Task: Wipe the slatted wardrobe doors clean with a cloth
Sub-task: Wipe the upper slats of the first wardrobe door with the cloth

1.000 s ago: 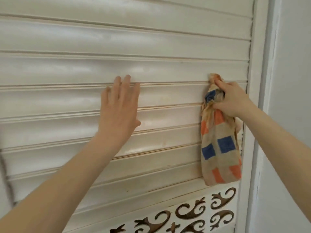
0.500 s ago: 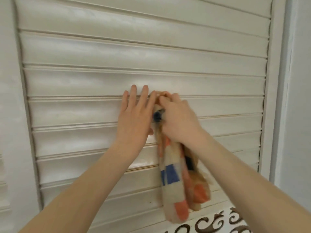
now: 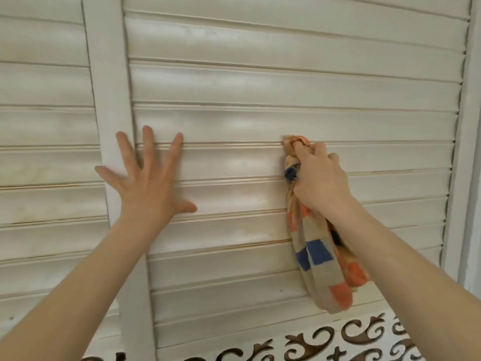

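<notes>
1. Your right hand point(image 3: 320, 181), at 3 o'clock from the middle of the view, is clenched round the bunched top of the checked cloth point(image 3: 320, 259). It presses the cloth's tip into the groove between two slats.
2. The rest of the cloth hangs toward 5 o'clock, against the lower slats of the right door point(image 3: 260, 82).
3. Your left hand point(image 3: 151, 183), at 9 o'clock, is released and grasps nothing. Its fingers are spread and straight, with the palm flat on the door.
4. The wardrobe is shut, so its contents are hidden behind the slats.
5. The centre stile point(image 3: 109, 87) runs from 11 o'clock down to 7 o'clock, between the right door and the left door point(image 3: 44, 126). Your left hand straddles its right edge.
6. The right stile point(image 3: 466, 152) stands at the 3 o'clock border, with a pale wall point(image 3: 477, 230) just beyond.
7. A scrollwork panel point(image 3: 312, 342) lies at 6 o'clock; the cloth's end hangs just above it.
8. You have open slat between your hands, and from the cloth across to the right stile.
</notes>
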